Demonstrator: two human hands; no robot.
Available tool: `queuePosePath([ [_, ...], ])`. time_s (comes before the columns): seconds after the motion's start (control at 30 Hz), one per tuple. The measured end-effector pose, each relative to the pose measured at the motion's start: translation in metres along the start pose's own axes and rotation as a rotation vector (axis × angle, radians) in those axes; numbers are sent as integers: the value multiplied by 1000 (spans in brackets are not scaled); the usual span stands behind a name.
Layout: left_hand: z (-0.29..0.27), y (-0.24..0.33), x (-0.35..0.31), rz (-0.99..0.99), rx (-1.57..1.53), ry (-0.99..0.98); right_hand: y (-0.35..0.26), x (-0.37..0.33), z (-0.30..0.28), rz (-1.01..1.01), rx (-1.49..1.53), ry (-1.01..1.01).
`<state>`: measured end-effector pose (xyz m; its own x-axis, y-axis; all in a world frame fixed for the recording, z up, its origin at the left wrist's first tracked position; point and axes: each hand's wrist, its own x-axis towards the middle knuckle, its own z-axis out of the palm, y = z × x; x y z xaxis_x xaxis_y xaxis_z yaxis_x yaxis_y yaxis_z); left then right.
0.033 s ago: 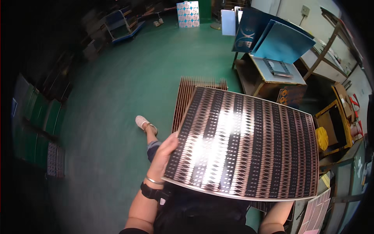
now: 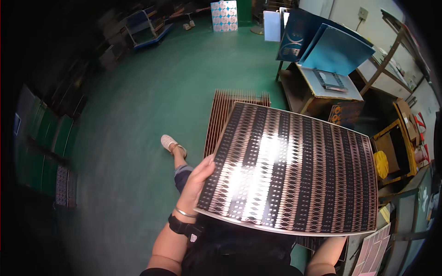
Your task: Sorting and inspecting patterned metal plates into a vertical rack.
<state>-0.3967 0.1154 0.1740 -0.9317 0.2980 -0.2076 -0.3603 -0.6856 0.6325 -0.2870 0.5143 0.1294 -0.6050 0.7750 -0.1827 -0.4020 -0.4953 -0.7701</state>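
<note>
A patterned panel [image 2: 317,179] (glossy, glare-streaked) lies before the person's torso [image 2: 230,250], its left edge gripped by the left hand [image 2: 200,172]; the right hand is hidden, its grip impossible to tell. Past the far-left corner shows a slatted rack [image 2: 216,117].

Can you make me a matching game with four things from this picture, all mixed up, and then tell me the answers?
Things:
1. Shoe
2. Board
3. Floor
4. Left hand

Matches:
A. Green
B. Gripping the left edge of number 2
C. Whitish
D. Dark with copper-coloured stripes

Right pairs: 1-C, 2-D, 3-A, 4-B
</note>
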Motion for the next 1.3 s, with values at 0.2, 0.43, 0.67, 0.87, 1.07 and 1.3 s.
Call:
queuePosePath([
  [0.2, -2, -12, 8, 75, -1, -9, 6, 7, 16, 43, 121, 137],
  [0.43, 4, 1, 2, 143, -34, -116, -5, 38, -33, 148, 456, -665],
  [0.67, -36, 11, -6, 178, 66, -123, 1, 27, -36, 169, 367, -477],
  [0.87, -68, 16, -4, 294, 56, -22, -7, -5, -3, 80, 164, -532],
  [1.07, -100, 21, -21, 303, -1, 38, -10, -25, 33, 211, 117, -602],
  [1.3, -104, 18, -17, 334, 15, 88, -12, -33, 50, 210, 69, -580],
])
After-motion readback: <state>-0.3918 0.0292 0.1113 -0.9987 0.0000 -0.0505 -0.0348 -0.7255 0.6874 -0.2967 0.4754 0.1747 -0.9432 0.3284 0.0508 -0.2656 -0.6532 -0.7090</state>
